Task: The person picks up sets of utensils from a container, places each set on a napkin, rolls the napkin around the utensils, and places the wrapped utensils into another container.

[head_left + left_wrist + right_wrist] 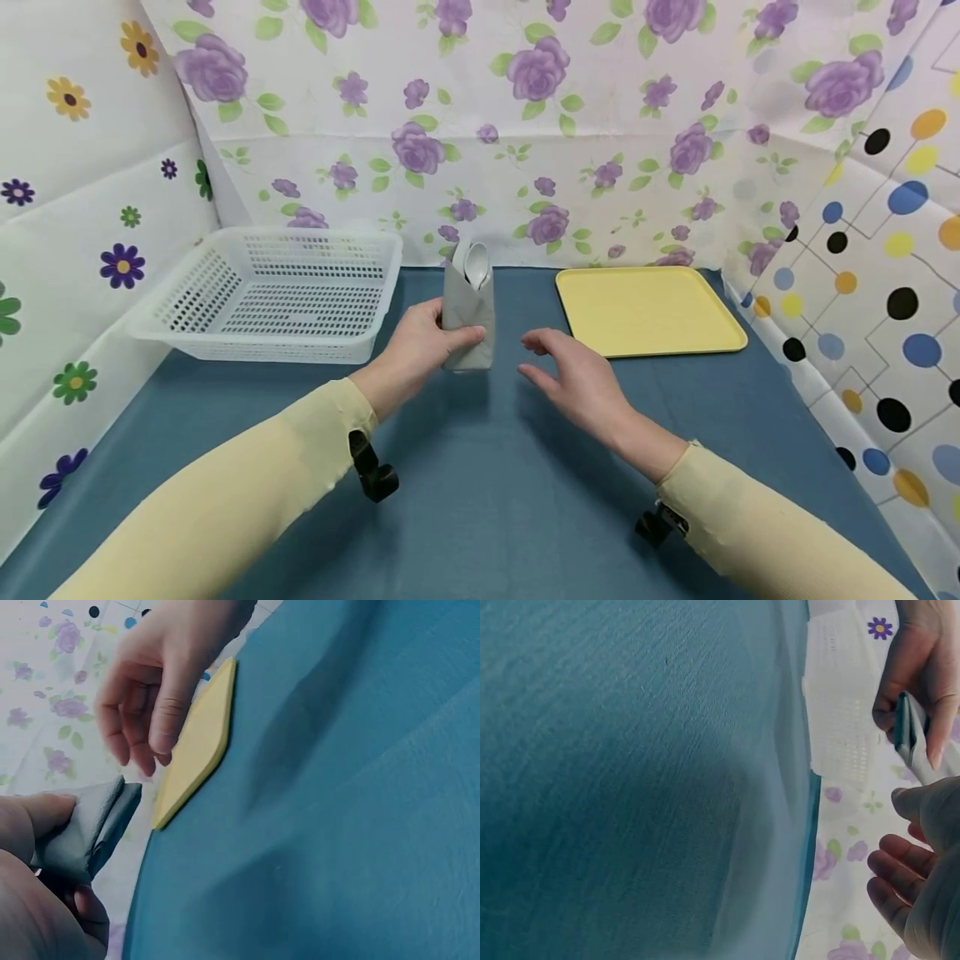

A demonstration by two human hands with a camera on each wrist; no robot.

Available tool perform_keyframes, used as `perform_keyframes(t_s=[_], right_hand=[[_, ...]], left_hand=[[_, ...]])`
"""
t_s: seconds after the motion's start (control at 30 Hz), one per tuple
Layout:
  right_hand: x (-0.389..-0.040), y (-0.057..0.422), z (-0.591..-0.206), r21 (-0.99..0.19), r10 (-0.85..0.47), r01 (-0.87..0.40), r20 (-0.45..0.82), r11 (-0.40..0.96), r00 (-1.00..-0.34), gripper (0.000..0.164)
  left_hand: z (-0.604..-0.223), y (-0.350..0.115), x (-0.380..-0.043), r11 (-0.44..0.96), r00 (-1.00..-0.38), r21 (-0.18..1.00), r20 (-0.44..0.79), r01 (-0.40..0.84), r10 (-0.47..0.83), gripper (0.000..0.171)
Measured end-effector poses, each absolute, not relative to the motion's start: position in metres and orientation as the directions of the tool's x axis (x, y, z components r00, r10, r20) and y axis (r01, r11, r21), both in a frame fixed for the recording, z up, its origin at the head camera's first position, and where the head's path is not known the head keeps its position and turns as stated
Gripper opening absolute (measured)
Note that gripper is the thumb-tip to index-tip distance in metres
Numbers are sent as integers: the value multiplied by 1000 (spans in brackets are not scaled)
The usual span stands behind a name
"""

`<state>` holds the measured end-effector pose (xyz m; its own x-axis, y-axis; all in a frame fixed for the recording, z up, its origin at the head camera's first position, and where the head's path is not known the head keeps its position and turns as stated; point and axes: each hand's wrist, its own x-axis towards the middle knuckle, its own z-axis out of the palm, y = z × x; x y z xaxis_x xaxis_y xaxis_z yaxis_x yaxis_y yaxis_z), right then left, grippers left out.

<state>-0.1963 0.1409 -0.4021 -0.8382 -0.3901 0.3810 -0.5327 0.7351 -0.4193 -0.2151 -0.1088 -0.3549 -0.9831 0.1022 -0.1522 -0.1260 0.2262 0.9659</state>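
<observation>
My left hand [412, 350] grips a grey cloth pouch [468, 321] near the middle of the view, thumb across its front and fingers behind. A spoon [477, 265] sticks up out of the pouch's top, beside another pale piece that I cannot make out fully. The lower end of the pouch [97, 829] shows in the left wrist view, held above the table. To the right of it, my right hand [577, 375] hovers apart from the pouch, fingers loosely bent and nothing between them. In the right wrist view, that hand [930, 862] faces the pouch with its fingers spread.
A white perforated plastic basket [300, 346] stands at the back left of the blue-covered table [495, 500]. On the back right lies a yellow tray [648, 312]. Flowered and dotted cloth walls [480, 125] enclose the table at the back and sides.
</observation>
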Motion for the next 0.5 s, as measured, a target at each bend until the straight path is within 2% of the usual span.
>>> perform_keyframes(t_s=[0.2,0.5], right_hand=[[-200,132,-399,-341,-453,-593,408,729,-793,45],[-210,114,-393,-268,-541,-671,425,691,-726,47]], left_hand=[[-336,-129,-215,263,-984,957,-149,-119,96,52],[-313,-169,-220,402,-987,910,-144,-105,67,55]])
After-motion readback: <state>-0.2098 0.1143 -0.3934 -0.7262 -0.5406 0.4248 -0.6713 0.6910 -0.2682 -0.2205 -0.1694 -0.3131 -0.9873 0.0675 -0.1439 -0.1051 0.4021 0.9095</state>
